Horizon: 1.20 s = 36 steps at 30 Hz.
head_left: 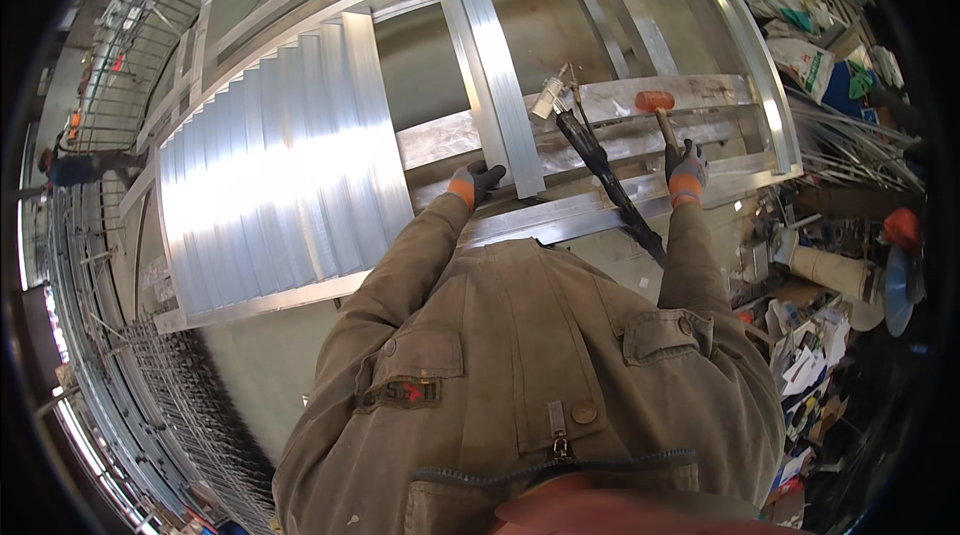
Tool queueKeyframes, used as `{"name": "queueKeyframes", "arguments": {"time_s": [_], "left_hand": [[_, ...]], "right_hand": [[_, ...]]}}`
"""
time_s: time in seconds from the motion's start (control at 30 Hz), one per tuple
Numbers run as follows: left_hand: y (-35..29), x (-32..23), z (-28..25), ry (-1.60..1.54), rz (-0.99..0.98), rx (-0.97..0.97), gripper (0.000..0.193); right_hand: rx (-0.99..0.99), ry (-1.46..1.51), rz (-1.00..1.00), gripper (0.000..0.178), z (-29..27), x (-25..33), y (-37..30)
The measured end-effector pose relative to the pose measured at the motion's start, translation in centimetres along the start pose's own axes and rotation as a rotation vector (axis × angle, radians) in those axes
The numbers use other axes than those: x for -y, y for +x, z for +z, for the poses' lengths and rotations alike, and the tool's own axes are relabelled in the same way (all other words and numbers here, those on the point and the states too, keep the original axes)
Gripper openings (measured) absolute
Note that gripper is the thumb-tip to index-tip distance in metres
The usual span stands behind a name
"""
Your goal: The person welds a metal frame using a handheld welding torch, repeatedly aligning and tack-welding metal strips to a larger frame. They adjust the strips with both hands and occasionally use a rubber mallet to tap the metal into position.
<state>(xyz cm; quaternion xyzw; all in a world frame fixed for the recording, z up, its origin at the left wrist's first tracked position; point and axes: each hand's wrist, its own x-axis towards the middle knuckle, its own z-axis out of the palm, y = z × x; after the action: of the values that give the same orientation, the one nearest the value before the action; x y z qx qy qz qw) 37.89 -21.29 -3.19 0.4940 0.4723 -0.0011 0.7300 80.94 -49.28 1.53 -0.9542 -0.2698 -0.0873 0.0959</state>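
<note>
My right hand (688, 167), in a grey glove with an orange cuff, is closed round the wooden handle of a mallet (655, 101) with an orange-red head. The mallet head lies over a flat metal bar of the frame. My left hand (476, 183), gloved the same way, has its fingers apart at the left edge of a long shiny metal slat (495, 55), near its close end. Whether the fingertips press on the slat is hard to see. The slat crosses a large metal frame (770, 105). To the left, overlapping corrugated slats (280, 155) fill the frame.
Between my hands, a thick black-wrapped cable (605, 170) with a pale tool head (548, 97) lies across the frame. Bags (805, 60), metal strips and clutter (800, 355) crowd the right side. Wire racks (140, 35) stand left, where another person (85, 168) is visible.
</note>
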Motion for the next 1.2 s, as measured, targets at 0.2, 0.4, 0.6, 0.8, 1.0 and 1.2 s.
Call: {"name": "queueKeyframes", "arguments": {"time_s": [0.2, 0.4, 0.6, 0.8, 1.0, 1.2], "left_hand": [[-2.2, 1.9, -2.0, -0.417, 0.013, -0.226, 0.056], [-7.4, 0.6, -3.7, -0.537, 0.132, -0.276, 0.053], [-11.3, -0.6, -4.3, -0.480, 0.247, -0.268, 0.063], [-12.0, -0.9, -4.7, -0.163, 0.341, -0.393, 0.070], [-11.5, -2.8, -6.3, -0.298, 0.167, -0.253, 0.074], [-9.9, -1.9, -7.5, -0.444, 0.158, -0.398, 0.077]], "right_hand": [[-0.151, 0.530, -0.386, 0.043, -4.6, 13.1, -2.4], [0.358, 0.864, -0.454, 0.043, -4.2, 28.1, -10.7], [1.045, 1.158, -0.265, 0.059, -3.7, 33.7, -15.6], [0.915, 0.720, -0.408, 0.060, -3.8, 35.9, -16.0], [0.819, 0.769, -0.598, 0.056, -6.0, 37.5, -18.3], [0.786, 0.873, -0.519, 0.048, -3.6, 37.4, -18.7]]}}
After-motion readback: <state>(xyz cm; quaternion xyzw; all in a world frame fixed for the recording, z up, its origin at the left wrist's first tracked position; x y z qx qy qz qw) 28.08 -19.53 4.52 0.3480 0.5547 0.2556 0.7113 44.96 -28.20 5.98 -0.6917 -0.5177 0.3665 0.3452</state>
